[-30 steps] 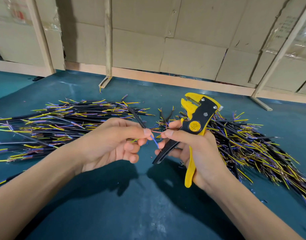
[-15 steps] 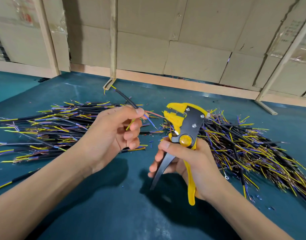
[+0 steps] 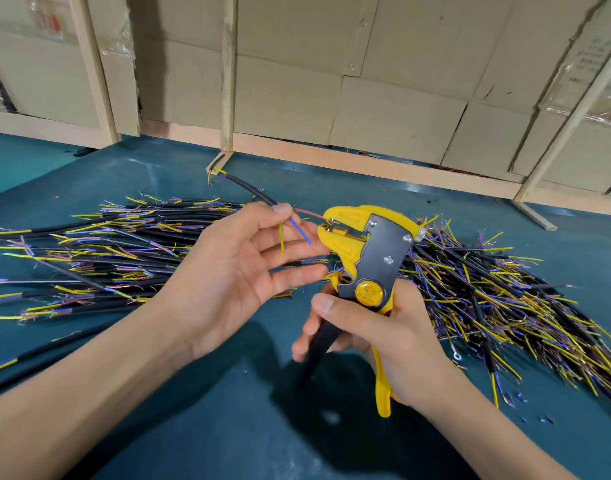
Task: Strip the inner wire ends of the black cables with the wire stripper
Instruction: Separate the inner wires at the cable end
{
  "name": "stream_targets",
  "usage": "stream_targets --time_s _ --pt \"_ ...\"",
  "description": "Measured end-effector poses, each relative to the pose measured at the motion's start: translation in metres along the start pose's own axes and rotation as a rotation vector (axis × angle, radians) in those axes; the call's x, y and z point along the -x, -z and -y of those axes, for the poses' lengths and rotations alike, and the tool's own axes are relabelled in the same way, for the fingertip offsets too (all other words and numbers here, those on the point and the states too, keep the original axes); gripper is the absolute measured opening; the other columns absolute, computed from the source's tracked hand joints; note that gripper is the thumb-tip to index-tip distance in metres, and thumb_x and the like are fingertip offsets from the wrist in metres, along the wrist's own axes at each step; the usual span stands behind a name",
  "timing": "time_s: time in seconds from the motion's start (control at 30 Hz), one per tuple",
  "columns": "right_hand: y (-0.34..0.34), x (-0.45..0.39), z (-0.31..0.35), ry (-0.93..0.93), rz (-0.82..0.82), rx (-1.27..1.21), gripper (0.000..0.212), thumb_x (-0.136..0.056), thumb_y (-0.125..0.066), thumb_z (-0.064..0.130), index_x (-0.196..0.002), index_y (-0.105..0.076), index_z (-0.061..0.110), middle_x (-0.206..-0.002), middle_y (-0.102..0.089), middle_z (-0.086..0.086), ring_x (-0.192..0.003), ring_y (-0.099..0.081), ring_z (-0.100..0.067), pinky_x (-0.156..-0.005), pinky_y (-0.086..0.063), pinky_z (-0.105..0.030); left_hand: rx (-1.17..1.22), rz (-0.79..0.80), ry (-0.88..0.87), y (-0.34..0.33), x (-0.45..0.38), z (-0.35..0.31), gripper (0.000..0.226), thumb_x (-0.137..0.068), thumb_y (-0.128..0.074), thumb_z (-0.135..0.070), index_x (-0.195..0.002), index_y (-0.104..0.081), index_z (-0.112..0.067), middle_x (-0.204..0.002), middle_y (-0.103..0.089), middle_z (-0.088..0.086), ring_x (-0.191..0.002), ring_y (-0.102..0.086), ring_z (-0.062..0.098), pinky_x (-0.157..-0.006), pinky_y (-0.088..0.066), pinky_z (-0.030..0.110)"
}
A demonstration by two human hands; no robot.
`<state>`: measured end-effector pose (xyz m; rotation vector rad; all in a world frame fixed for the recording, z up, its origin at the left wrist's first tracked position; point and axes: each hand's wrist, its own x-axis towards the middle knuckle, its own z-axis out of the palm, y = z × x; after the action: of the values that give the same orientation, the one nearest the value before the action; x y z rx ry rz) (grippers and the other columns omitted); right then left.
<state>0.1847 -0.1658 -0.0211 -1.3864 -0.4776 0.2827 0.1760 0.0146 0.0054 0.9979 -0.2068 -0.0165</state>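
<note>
My left hand (image 3: pixel 234 268) pinches one black cable (image 3: pixel 252 190) between thumb and forefinger, other fingers spread; three inner wires fan out: yellow, blue, and red (image 3: pixel 305 212) entering the stripper's head. My right hand (image 3: pixel 383 337) grips one wire stripper (image 3: pixel 369 251) at 3 o'clock. Two cable piles: 9 o'clock (image 3: pixel 99 247), 3 o'clock (image 3: pixel 504 299).

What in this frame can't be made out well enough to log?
Head view only:
- Red wire tip: hidden inside the wire stripper head; bite unclear.
- Stripper handles: mostly covered by the right hand.
- Cable grip: hidden behind the left hand fingertips.
- Right pile: cut off by the frame edge.
</note>
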Motion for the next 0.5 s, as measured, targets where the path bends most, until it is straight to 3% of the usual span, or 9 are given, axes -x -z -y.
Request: stream_targets --time_s 0.3,0.5 --pt "-0.0006 -0.0003 0.0003 -0.013 -0.013 0.012 0.011 -0.084 -0.071 0.012 -0.078 -0.069 0.003 -0.072 -0.067 -0.022 -0.063 -0.070 -0.046 -0.068 -0.060 -0.057 -0.037 -0.050 -0.024 -0.0032 0.0005 0.0028 0.016 -0.082 -0.064 -0.024 -0.071 -0.073 -0.017 -0.090 -0.074 0.008 -0.094 -0.075 0.025 -0.066 -0.059 0.031" --pt "-0.0021 -0.0005 0.0014 -0.017 -0.016 0.001 0.010 -0.084 -0.071 0.012 -0.076 -0.071 0.006 -0.072 -0.067 -0.022 -0.064 -0.070 -0.045 -0.067 -0.060 -0.055 -0.028 -0.059 -0.033 -0.0031 0.0009 0.0043 0.017 -0.080 -0.063 -0.023 -0.069 -0.072 -0.015 -0.085 -0.072 0.007 -0.094 -0.075 0.024 -0.066 -0.059 0.030"
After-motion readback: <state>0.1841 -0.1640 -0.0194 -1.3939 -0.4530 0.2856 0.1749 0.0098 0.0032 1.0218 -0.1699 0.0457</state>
